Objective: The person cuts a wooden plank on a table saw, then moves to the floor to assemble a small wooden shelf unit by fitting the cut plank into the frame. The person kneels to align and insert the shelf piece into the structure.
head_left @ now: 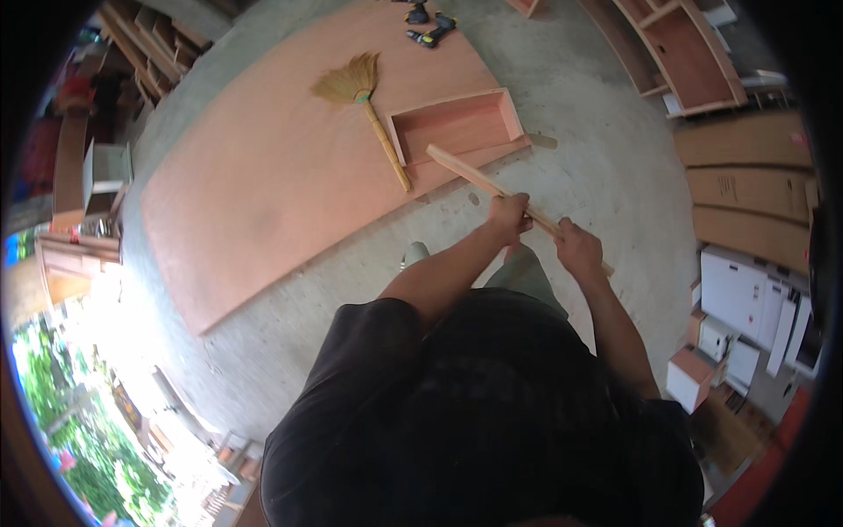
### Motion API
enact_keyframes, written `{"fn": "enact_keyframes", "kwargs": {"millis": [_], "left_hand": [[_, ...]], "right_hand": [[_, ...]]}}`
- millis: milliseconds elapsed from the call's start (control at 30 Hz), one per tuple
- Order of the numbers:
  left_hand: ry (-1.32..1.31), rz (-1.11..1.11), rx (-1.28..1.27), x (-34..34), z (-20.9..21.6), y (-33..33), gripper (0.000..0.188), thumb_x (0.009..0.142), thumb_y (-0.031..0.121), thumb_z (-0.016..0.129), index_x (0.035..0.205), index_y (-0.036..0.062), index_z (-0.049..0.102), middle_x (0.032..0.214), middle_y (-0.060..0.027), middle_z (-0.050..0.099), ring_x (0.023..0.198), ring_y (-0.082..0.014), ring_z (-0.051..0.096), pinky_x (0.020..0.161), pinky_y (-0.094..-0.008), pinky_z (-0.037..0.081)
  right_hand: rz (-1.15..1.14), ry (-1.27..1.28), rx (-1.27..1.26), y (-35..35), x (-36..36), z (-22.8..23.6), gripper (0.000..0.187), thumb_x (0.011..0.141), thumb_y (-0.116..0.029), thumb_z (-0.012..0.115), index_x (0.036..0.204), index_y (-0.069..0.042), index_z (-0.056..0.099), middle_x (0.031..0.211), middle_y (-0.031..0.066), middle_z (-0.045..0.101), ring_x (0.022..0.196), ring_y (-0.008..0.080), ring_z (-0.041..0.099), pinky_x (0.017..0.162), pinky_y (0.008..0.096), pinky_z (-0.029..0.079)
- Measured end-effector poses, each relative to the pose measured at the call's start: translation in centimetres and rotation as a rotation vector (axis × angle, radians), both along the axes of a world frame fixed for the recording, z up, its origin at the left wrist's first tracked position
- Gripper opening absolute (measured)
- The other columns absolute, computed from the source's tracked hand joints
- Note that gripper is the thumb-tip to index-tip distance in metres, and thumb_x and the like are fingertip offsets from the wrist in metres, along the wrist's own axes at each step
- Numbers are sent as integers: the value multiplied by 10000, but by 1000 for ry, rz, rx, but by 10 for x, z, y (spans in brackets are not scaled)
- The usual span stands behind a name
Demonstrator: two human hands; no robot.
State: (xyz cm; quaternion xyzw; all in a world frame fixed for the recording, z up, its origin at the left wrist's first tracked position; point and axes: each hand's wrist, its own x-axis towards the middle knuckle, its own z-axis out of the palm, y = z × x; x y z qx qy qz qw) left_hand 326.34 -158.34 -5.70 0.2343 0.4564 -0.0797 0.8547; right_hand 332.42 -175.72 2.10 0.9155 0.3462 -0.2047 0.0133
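My left hand (509,218) is closed around the middle of a pale wooden strip (465,170). Farther down the same strip my right hand (580,249) grips it near its lower right end. The strip slants from upper left to lower right, held in the air in front of my body. Just beyond its far end an open shallow wooden box (457,127) lies on a large plywood sheet (263,202). To the left of the box rests a straw broom (373,114) with a bamboo-like handle, its bristles pointing away from me.
Two cordless drills (432,33) lie at the sheet's far edge. Wooden frames (680,53) stand at the far right, with cardboard boxes (746,193) and white panels (742,294) below them. Wood pieces (145,44) are stacked at the far left. Concrete floor (632,184) surrounds the sheet.
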Motion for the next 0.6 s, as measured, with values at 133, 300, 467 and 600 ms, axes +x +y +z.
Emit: {"fn": "enact_keyframes", "kwargs": {"millis": [133,300,467,600], "left_hand": [[-163,0,258,3,-32,25,501,985,371,565,1403,109,478,1068,-78,624,934,-198,640,752,-365,489],[344,119,373,-66,-90,27,499,943,391,597,1339,94,538,1055,-56,627,871,-172,594,729,-353,464],[491,96,375,-78,-122,27,534,945,419,596,1354,83,526,1134,-90,626,935,-220,605,807,-416,471],[412,224,373,-69,-147,44,559,944,387,607,1393,74,489,1158,-113,627,970,-224,615,796,-403,482]], "right_hand": [[-46,447,177,3,153,-74,301,769,-199,707,978,-7,608,855,185,691,786,320,682,729,440,516],[-71,675,100,30,267,-137,288,733,-192,697,930,13,651,791,84,655,721,161,609,691,346,493],[-4,670,53,55,291,-153,255,778,-237,692,857,1,648,746,9,614,669,99,544,649,298,461],[-4,849,93,61,296,-187,212,806,-217,667,853,-11,653,747,-5,609,660,87,528,624,289,443]]}}
